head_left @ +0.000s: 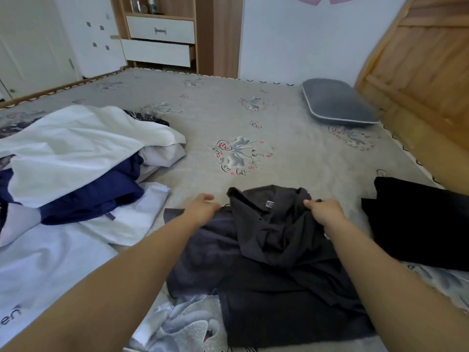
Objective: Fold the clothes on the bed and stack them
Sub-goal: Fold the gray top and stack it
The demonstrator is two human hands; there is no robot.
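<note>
Clothes first: my right hand [322, 210] pinches the collar edge of the dark grey shirt [274, 240], which lies crumpled on the bed [291, 148] before me; my left hand [201, 208] reaches with loose, spread fingers toward its other shoulder. I judge I'm spreading it flat to fold. Next, grip both shoulders. Unfolded pile [76, 158] at ten o'clock, black garment [418, 222] at three.

One dark grey shirt [274, 240], one black garment [418, 224], one navy garment [96, 196], at least two white garments [76, 143], one grey pillow [337, 102], two white drawers [160, 30], two hands [200, 208]
</note>
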